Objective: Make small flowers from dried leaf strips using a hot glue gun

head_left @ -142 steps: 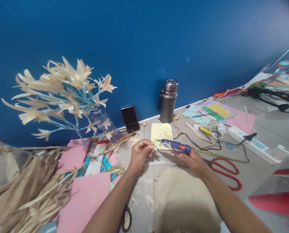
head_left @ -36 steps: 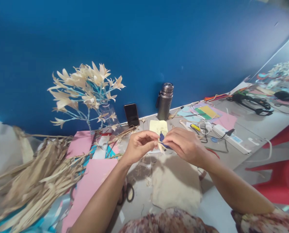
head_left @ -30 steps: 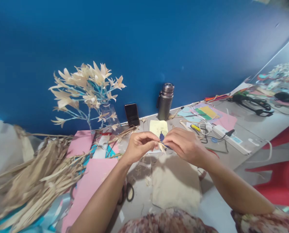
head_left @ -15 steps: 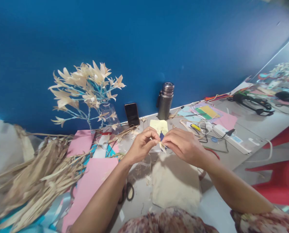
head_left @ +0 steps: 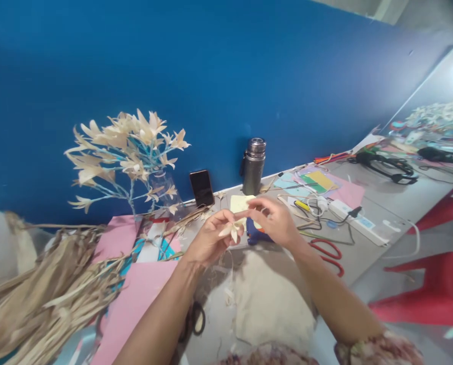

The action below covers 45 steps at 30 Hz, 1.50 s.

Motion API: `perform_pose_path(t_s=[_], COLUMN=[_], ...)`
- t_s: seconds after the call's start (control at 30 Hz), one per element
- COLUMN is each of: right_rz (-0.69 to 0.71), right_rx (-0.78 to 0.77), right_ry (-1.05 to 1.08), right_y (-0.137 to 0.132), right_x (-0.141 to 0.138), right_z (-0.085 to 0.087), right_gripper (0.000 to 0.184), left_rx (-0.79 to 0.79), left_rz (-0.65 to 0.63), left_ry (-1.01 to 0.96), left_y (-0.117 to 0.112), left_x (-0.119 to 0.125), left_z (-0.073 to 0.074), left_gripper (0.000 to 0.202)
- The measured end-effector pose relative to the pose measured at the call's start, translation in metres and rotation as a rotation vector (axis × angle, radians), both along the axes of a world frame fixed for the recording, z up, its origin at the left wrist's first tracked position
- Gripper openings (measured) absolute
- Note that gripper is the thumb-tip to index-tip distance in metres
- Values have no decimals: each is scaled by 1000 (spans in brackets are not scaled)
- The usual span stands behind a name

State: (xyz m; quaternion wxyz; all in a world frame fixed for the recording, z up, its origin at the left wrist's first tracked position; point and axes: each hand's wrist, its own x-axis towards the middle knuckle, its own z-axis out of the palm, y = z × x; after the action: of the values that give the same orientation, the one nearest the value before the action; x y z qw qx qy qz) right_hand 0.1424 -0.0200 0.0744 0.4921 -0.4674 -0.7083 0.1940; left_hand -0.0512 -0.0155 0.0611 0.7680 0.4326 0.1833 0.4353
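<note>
My left hand [head_left: 211, 237] is closed on a small cream flower [head_left: 232, 231], made of pointed petals like dried husk, which faces up from between the thumb and fingers. My right hand [head_left: 274, 219] is close beside it, its fingers curled and thumb and index tips near the left fingertips; anything between them is too small to make out. Under the right hand lies a blue tool [head_left: 254, 234] that looks like a glue gun, partly covered by it. A pale yellow paper [head_left: 238, 203] is behind the hands, and a beige cloth [head_left: 274, 299] spreads in front.
Cream flowers [head_left: 135, 137] stand in a clear bottle at left, above dried husks [head_left: 47, 284] and pink sheets [head_left: 143, 289]. A phone [head_left: 201, 188] and flask [head_left: 254, 167] stand by the wall. Black-handled scissors [head_left: 198, 318], red-handled scissors [head_left: 327, 251] and a power strip [head_left: 359, 223] lie around.
The flower has shifted left and down into my left hand and turned its petals upward. My right hand has drawn up off it, uncovering more of the blue tool. The view has tilted slightly.
</note>
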Motion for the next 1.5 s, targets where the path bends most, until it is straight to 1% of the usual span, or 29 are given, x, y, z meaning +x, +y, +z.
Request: perform_pose_path(t_s=[0.07,0.1,0.17,0.23,0.27,0.3,0.33,0.37,0.4,0.43,0.47,0.57,0.63,0.7,0.73,0.77,0.83,0.9,0.93,1.0,1.03,1.07,1.1,1.13,1.17,1.2,1.27,1.37,1.5], right_rz=[37,33,-26,-117,-183,-238,-237,-188,-91,-27,21,143,213,256,271,283,307,354,391,436,401,323,217,118,50,20,27,50,151], right_rx=[23,41,45,-29,-105,-170,-236,-305,-368,-394,-406,-453,-504,-538,-553,-564,-566,-530,-503,-440,-384,-314,-241,-181,-140,-123,-120,-77,-76], right_ry=[-88,-112,-102,-19,60,156,269,394,476,523,565,750,861,918,934,942,938,872,785,481,310,168,85,62,89,134,204,242,292], right_y=[6,8,13,17,18,19,18,16,13,9,5,-3,-5,-7,-8,-9,-14,-18,-19,-19,-18,-17,-15,-13,-12,-11,-10,-11,-13], right_x=[-4,-4,1,15,26,37,48,58,66,72,75,73,66,59,55,51,42,34,30,22,18,14,10,5,1,-3,-13,-27,-40], right_z=[0,-2,-8,-16,-21,-24,-27,-28,-29,-28,-26,-18,-16,-17,-19,-21,-24,-27,-27,-25,-23,-20,-18,-15,-12,-9,-5,-1,-1], right_gripper=[19,21,22,27,33,41,47,51,54,55,55,55,53,50,49,47,47,54,58,56,49,42,35,30,26,28,31,20,13], left_rx=[53,76,96,98,101,100,88,84,73,50,24,-32,-16,14,22,20,-18,-89,-126,-182,-197,-204,-206,-206,-203,-197,-175,-120,-70], left_rz=[9,18,26,59,95,162,233,326,395,419,422,364,387,418,408,370,240,112,65,15,6,2,4,12,25,44,91,142,164], left_ry=[84,109,107,66,48,25,11,-14,-31,-34,-31,27,84,126,131,126,63,-66,-140,-261,-294,-309,-313,-308,-297,-284,-257,-209,-100], left_y=[-2,-4,-5,-5,-4,-2,1,4,6,9,11,13,11,9,8,7,4,1,-1,-3,-4,-5,-5,-5,-4,-4,-3,-2,-1], left_x=[2,4,6,5,2,-1,-5,-8,-11,-12,-11,-3,3,6,6,5,2,-2,-4,-7,-8,-8,-9,-9,-8,-8,-6,-4,-3], left_z=[-1,-1,-1,1,3,5,8,9,10,10,8,3,0,1,2,3,6,10,11,15,16,17,17,17,17,17,16,13,8], left_gripper=[27,27,28,30,30,30,27,25,25,25,26,27,27,27,27,27,25,22,21,21,22,23,25,27,28,29,30,33,34])
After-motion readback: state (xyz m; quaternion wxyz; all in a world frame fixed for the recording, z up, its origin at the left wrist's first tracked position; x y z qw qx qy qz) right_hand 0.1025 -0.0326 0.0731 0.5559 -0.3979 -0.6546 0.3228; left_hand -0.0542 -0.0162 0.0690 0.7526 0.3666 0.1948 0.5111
